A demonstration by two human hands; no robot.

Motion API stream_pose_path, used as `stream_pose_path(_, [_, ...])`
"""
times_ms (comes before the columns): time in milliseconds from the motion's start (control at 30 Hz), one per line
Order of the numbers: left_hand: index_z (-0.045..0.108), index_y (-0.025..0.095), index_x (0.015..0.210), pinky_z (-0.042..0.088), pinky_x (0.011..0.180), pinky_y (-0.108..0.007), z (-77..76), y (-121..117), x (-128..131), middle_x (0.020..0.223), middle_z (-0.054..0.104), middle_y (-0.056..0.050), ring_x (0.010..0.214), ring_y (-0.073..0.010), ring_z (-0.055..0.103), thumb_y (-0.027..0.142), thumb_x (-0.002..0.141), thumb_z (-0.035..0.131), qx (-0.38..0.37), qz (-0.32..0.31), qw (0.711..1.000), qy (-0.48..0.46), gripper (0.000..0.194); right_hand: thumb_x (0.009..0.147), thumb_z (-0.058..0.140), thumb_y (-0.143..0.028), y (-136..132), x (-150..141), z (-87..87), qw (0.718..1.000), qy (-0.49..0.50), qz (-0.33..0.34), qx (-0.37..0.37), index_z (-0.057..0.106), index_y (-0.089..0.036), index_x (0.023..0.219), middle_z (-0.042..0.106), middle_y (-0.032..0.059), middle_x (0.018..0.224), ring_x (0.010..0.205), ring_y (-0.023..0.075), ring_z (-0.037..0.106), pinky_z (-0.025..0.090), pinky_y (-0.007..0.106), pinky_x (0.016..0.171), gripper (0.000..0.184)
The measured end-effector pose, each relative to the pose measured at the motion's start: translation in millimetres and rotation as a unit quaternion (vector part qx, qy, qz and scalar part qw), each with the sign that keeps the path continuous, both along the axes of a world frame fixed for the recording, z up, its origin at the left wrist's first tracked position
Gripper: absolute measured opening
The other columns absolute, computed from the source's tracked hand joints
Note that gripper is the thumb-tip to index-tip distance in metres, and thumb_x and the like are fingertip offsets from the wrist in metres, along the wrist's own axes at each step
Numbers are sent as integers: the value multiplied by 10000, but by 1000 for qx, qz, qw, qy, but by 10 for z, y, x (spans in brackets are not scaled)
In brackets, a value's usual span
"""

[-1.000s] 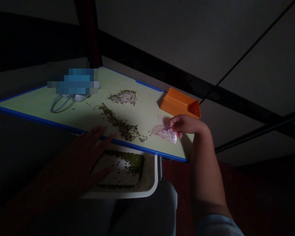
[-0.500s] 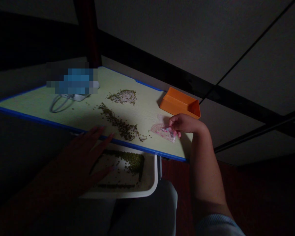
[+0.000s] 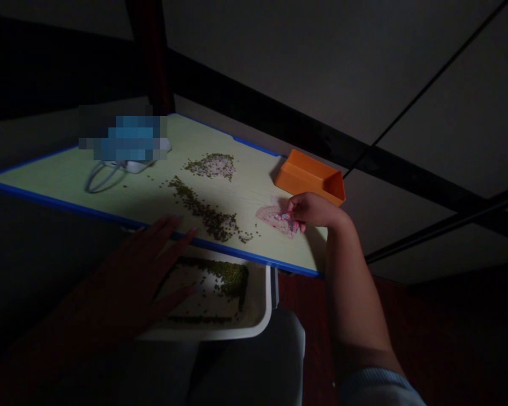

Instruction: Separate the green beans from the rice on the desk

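My right hand [image 3: 311, 210] is closed on a pink see-through protractor [image 3: 276, 219], its edge resting on the pale table [image 3: 245, 192] just right of a band of green beans [image 3: 205, 211]. My left hand [image 3: 146, 265] lies open with fingers spread over the rim of a white tray [image 3: 260, 316], which sits below the table's blue front edge and holds more green beans [image 3: 228, 276]. A second small heap of mixed grains and beans [image 3: 214, 165] lies farther back on the table.
An orange scoop-shaped bin [image 3: 311, 176] stands at the table's right end, just behind my right hand. A white device with a looped cable [image 3: 105, 175] sits at the back left. The surroundings are dark.
My right hand has slid the protractor a little to the left, toward the band of beans, and tilted it. My left hand and the tray have stayed put.
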State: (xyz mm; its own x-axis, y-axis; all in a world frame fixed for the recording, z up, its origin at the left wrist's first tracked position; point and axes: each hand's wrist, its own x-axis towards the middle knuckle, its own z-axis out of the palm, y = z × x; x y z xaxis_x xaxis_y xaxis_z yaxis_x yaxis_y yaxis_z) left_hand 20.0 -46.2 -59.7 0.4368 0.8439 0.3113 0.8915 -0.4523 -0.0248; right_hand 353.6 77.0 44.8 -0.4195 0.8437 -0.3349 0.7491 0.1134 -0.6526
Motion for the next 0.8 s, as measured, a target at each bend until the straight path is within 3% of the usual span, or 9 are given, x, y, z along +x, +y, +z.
stream_pose_path(267, [158, 284, 1441, 304, 1105, -489, -18, -1, -12, 1564, 163, -105, 1427, -288, 198, 600, 771, 437, 1, -3, 1000, -7, 792, 685, 500, -84, 15, 105, 71, 990, -80, -95, 71, 503, -176, 650, 618, 12, 516, 448, 123, 595, 448, 232, 461, 99])
stream_pose_path(467, [187, 280, 1434, 311, 1100, -490, -31, 3, -15, 1561, 169, -110, 1415, -308, 226, 591, 771, 444, 7, -1, 1000, 1, 776, 736, 534, -175, 4, 36, 18, 999, -4, -32, 33, 484, -184, 680, 595, -10, 538, 454, 93, 560, 434, 218, 463, 75])
stream_pose_path(800, [128, 303, 1443, 320, 1096, -502, 2, -1, -8, 1570, 146, -89, 1421, -303, 213, 601, 769, 432, -2, 4, 1000, -5, 797, 722, 507, -96, -9, -19, -11, 998, -3, 56, 14, 533, -177, 701, 505, -61, 506, 433, 56, 473, 370, 202, 456, 88])
